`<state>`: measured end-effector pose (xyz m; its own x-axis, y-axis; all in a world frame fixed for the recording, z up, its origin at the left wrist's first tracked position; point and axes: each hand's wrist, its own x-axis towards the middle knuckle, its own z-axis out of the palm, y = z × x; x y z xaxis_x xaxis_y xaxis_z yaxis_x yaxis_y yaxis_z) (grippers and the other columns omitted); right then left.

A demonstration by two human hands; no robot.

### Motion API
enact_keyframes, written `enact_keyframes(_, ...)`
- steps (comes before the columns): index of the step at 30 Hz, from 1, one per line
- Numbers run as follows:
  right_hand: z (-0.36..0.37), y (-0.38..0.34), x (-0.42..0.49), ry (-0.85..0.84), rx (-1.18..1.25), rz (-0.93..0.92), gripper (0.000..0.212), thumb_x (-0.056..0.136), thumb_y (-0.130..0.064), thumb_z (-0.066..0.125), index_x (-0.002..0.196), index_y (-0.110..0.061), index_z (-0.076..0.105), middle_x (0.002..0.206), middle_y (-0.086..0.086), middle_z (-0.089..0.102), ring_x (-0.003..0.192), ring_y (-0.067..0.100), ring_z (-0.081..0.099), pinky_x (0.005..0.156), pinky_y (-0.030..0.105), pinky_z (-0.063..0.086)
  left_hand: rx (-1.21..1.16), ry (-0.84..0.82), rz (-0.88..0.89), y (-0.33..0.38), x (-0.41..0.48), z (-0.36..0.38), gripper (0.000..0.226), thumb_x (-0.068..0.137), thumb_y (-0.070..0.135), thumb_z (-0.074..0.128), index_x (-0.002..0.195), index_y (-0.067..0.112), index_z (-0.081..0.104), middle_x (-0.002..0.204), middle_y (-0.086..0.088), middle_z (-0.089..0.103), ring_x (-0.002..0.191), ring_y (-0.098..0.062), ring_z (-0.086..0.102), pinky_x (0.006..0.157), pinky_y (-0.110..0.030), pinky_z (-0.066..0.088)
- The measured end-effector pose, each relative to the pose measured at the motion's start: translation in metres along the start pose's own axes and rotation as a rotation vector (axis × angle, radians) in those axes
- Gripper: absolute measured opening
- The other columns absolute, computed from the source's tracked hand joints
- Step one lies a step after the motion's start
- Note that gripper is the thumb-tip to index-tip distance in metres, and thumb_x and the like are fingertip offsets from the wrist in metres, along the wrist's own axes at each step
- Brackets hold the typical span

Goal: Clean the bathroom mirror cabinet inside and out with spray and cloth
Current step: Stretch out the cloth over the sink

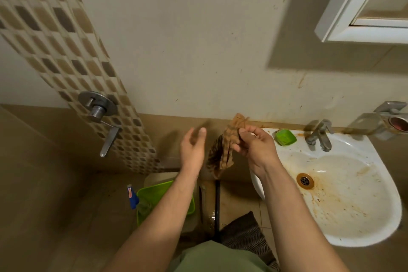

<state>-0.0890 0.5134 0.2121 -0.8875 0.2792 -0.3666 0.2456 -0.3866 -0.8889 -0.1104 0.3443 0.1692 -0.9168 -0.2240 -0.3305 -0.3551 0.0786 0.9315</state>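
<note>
Open space left of the sink [362,236]; cabinet [344,28] overhangs it.

Brightness: running dim and yellowish, dulling the wall [198,51].
Source: seeming to come from the upper right, catching the white rim of the sink [364,242].
Shadows: spreading broad and soft-edged left of and below the cabinet [344,17]; darkening the floor [66,227].
Blur: smearing the fingers of the left hand [192,150]; softening the cloth [223,150].
Distortion: bowing the tile strip [66,51] and cabinet edges near the borders.
Glare: glinting faintly on the tap [320,137].
</note>
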Motion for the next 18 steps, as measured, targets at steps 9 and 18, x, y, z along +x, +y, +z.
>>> enact_keyframes(9,-0.004,0.008,0.019,0.326,-0.167,-0.075,0.004,0.099,-0.012,0.060,0.098,-0.014,0.063,0.102,0.017,0.073,0.091,0.032,0.072,0.070,0.040,0.062,-0.089,-0.097,0.099,0.017,0.015,0.012,0.027,0.104,0.023,0.061,0.081,0.017,0.073,0.077,-0.005,0.073,0.076,-0.021,0.068,0.066,-0.039,0.062)
enact_keyframes(18,-0.064,0.012,0.041,0.713,-0.160,-0.086,0.015,0.103,-0.020,0.053,0.114,-0.011,0.060,0.117,0.013,0.067,0.107,0.034,0.067,0.090,0.052,0.059,-0.182,0.248,0.056,0.015,0.061,-0.064,0.028,0.107,0.026,0.054,0.083,0.024,0.068,0.090,-0.002,0.070,0.101,-0.025,0.067,0.086,-0.036,0.057)
